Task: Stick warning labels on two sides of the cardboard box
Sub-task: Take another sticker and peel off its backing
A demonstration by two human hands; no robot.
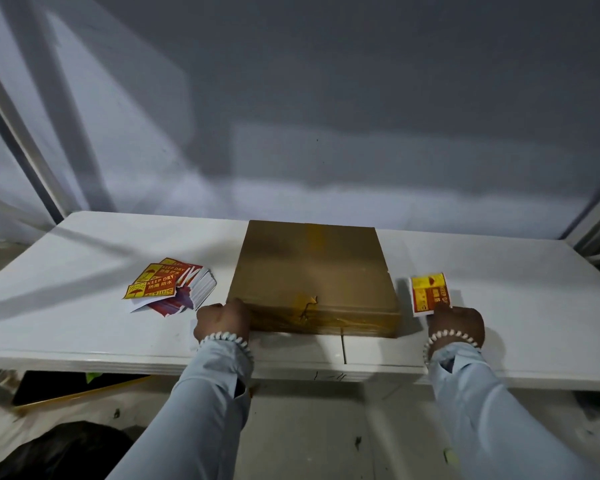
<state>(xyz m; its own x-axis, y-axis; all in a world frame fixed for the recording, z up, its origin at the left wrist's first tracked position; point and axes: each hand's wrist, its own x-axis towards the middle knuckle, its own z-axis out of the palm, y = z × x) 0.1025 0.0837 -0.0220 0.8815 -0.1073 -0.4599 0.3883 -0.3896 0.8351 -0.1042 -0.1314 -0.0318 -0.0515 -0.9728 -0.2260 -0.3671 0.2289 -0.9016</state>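
Note:
A flat brown cardboard box (312, 271), taped along its near edge, lies in the middle of the white table (84, 323). My left hand (222, 320) grips the box's near left corner. My right hand (456, 322), just right of the box, pinches a yellow and red warning label (428, 292) that stands up from my fingers over the table. A loose pile of red and yellow "KEEP DRY" labels (170, 285) lies left of the box.
The table's near edge (291, 372) runs just below my wrists, with a seam near the middle. A grey wall rises behind the table. Dark objects and a yellow strip (84, 393) lie on the floor under the table's left side.

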